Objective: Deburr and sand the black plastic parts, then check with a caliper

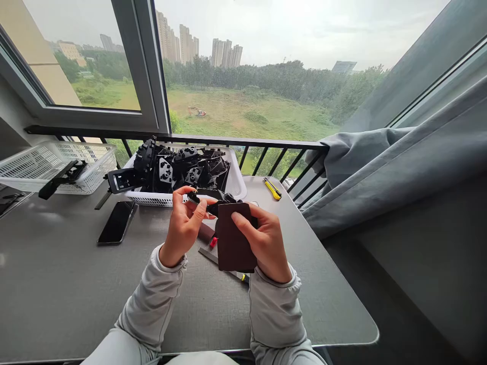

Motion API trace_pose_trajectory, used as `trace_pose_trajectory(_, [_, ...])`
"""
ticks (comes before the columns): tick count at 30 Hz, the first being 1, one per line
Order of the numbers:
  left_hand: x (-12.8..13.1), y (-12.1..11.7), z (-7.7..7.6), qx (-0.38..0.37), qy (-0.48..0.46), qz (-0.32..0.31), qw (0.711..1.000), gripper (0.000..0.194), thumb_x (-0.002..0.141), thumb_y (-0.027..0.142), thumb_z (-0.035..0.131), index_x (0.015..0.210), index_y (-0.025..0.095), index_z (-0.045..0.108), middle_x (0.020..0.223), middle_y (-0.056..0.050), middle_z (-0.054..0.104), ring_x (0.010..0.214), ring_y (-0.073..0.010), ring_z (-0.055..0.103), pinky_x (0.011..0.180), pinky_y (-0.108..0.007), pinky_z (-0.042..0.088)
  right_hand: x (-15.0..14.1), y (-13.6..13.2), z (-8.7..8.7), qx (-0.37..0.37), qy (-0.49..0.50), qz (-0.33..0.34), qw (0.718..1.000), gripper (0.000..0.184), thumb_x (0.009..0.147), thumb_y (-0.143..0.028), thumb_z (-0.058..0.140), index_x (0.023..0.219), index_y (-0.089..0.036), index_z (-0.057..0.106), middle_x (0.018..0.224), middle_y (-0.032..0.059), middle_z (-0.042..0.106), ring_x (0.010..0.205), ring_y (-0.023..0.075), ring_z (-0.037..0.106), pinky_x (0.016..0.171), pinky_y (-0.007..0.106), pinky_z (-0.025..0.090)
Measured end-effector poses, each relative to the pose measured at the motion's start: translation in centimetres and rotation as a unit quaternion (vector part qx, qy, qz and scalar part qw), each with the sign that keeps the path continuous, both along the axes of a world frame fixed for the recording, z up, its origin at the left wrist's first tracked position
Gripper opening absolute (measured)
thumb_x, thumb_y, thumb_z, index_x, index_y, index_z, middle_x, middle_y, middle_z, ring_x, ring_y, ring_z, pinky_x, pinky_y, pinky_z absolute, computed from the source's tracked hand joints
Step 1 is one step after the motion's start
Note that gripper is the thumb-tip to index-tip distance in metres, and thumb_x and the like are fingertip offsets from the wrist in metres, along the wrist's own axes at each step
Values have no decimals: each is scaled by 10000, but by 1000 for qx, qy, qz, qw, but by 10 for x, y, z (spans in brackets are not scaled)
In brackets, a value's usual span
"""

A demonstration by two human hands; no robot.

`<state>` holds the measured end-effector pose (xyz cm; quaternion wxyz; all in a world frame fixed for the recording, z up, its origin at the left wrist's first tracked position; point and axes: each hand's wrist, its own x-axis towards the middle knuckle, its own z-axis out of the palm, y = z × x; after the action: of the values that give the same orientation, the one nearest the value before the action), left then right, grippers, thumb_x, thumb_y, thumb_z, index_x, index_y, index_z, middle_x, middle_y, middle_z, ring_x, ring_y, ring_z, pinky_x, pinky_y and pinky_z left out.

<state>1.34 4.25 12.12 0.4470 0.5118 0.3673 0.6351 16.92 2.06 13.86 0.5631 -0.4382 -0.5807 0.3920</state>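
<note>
My left hand [184, 226] pinches a small black plastic part [194, 197] between thumb and fingers. My right hand [267, 243] is shut on a dark brown sanding pad [233, 238], and a black plastic piece [222, 204] lies against its top edge. Just ahead of my hands stands a white plastic basket [152, 199], heaped with several black plastic parts [178, 170]. Below the pad, a flat metal strip [208, 256] and a small red-tipped item [213, 242] lie partly hidden on the table.
A second white basket [93, 172] with a black part across it stands at the left. A black phone [116, 222] lies on the grey table [64, 274], and a yellow utility knife [273, 188] lies at the far right. A black railing [243, 142] and grey curtain [380, 172] border the table.
</note>
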Motion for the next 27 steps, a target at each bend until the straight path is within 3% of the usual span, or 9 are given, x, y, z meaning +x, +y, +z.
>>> trace_pose_trajectory(5, [3,0,0,19,-24,-13,999,435,808,363,704,1039,239,356,868,-28,730,820,-200,736,655,-312,615,-4,1,0,-2,-20,-2,1000,180,815,-323,629,751,-167,690,669,-4,590,572,127,526,514,239,448])
trace_pose_trajectory(11, [5,-8,-2,29,-39,-63,997,369,861,342,658,1014,261,333,1019,-31,702,655,-132,710,517,-218,543,-7,2,-3,37,-58,-26,997,162,828,-299,595,760,-174,672,687,-2,585,625,139,536,556,247,447])
trace_pose_trajectory(16, [5,-9,-6,73,-5,-59,996,285,908,366,599,1014,267,353,1090,-45,686,517,-54,599,478,-192,480,-11,0,-1,82,-104,-60,989,180,835,-265,579,678,-181,606,632,-24,519,588,115,463,546,239,392])
trace_pose_trajectory(20, [5,-6,-12,115,45,-27,992,258,914,369,591,994,260,371,1101,-64,690,499,-36,541,494,-191,464,-12,-1,0,98,-108,-56,988,175,838,-248,575,674,-190,589,638,-22,532,581,117,455,552,246,391])
trace_pose_trajectory(27, [4,-6,-15,125,70,-49,989,253,920,376,572,1030,270,371,1131,-80,679,478,-45,564,483,-208,485,-8,-1,0,80,-119,-79,986,196,828,-260,578,643,-194,572,619,-24,518,571,122,461,544,250,388])
